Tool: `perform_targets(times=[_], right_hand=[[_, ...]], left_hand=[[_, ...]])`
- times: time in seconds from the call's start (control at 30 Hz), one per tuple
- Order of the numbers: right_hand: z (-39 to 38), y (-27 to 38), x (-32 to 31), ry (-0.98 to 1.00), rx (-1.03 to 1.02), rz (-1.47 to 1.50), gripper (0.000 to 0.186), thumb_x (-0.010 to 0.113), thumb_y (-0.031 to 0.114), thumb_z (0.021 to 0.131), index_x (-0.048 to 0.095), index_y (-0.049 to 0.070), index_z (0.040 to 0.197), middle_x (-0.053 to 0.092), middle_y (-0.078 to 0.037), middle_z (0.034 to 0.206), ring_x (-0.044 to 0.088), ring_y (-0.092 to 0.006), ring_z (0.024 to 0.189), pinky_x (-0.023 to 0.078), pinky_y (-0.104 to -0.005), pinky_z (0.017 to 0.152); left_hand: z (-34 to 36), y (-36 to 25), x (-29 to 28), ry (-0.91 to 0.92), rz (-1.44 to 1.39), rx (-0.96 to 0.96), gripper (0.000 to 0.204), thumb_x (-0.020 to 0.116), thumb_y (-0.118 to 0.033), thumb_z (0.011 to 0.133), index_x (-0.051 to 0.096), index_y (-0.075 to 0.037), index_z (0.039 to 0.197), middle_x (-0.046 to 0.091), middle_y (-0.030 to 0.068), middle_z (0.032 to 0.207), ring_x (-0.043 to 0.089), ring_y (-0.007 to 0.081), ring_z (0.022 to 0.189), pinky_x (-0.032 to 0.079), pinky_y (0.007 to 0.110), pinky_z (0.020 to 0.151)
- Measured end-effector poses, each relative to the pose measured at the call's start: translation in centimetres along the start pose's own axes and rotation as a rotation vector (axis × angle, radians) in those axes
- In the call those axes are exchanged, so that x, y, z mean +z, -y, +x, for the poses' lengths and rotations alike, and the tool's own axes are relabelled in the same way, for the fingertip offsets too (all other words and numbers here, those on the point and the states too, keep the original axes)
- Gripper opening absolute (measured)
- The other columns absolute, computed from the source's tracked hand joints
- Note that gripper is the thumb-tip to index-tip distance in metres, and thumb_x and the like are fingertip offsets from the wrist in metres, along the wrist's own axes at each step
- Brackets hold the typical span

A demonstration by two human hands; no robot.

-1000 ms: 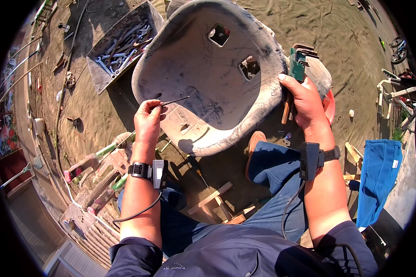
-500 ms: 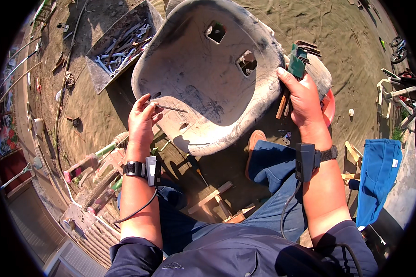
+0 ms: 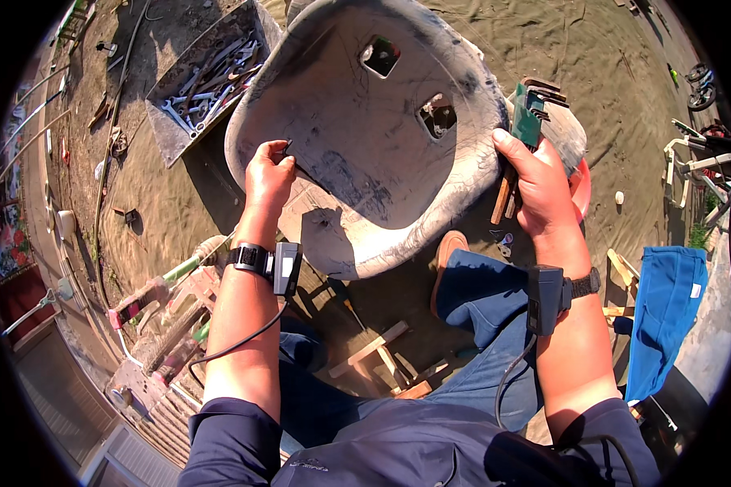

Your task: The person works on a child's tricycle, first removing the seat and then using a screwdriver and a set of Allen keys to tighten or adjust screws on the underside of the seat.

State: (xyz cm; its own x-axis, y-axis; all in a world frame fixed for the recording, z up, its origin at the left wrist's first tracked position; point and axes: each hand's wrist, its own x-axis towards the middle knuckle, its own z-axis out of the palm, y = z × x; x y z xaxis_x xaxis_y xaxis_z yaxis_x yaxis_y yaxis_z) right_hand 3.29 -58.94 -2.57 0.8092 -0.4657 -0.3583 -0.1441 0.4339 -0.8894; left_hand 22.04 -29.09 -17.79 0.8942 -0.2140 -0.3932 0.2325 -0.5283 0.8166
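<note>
A grey, scuffed moulded seat (image 3: 349, 130) with two squarish holes lies in front of me. My left hand (image 3: 270, 174) is closed on a thin dark hex key (image 3: 288, 148) above the seat's left part. At its right edge, my right hand (image 3: 544, 183) grips a green holder of hex keys (image 3: 528, 111), its thumb by the seat's rim. Rusty bars (image 3: 503, 195) hang below that hand. Behind the holder is a flat, worn board (image 3: 568, 130), with a red rounded thing (image 3: 581, 183) under it.
A metal box of wrenches (image 3: 165, 130) sits upper left on a tarp (image 3: 609, 65). Lower left are painted wooden pieces and a slatted surface (image 3: 162, 398). A blue cloth (image 3: 662, 316) hangs at right beside metal frames (image 3: 690, 166). Loose wooden sticks (image 3: 382, 349) lie between my legs.
My left hand has risen and shifted right over the seat, turning so that the hex key mostly disappears behind it. My right hand has moved only slightly, still holding the green holder.
</note>
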Motion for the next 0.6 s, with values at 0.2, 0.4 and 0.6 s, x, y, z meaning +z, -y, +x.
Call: perform_targets(times=[0.2,0.4,0.6], right_hand=[[0.2,-0.1,-0.6,-0.012,0.010,-0.005,0.028,0.065,0.013,0.095,0.058,0.002,0.120,0.064,-0.001,0.104,0.061,-0.0103,0.092,0.051,-0.0278,0.084],[0.4,-0.4,-0.8,-0.034,0.010,-0.034,0.038,0.064,0.011,0.093,0.055,-0.001,0.128,0.064,-0.006,0.114,0.061,-0.0157,0.101,0.049,-0.0319,0.092],[0.1,0.2,-0.1,-0.065,0.040,-0.064,0.027,0.066,0.016,0.095,0.059,0.003,0.118,0.064,0.001,0.097,0.062,-0.0090,0.086,0.052,-0.0265,0.078]], left_hand=[[1.8,-0.4,1.0,-0.152,-0.136,0.103,0.028,0.065,-0.005,0.089,0.060,0.001,0.116,0.068,0.0061,0.093,0.064,0.0107,0.076,0.053,0.026,0.067],[2.8,0.8,0.5,-0.225,-0.348,0.156,0.017,0.062,-0.001,0.092,0.060,0.001,0.109,0.067,0.0055,0.095,0.066,0.0115,0.082,0.053,0.024,0.069],[2.8,1.1,1.0,-0.301,-0.463,0.116,0.010,0.063,0.000,0.092,0.060,-0.001,0.102,0.067,0.0058,0.094,0.067,0.0123,0.081,0.056,0.025,0.070]])
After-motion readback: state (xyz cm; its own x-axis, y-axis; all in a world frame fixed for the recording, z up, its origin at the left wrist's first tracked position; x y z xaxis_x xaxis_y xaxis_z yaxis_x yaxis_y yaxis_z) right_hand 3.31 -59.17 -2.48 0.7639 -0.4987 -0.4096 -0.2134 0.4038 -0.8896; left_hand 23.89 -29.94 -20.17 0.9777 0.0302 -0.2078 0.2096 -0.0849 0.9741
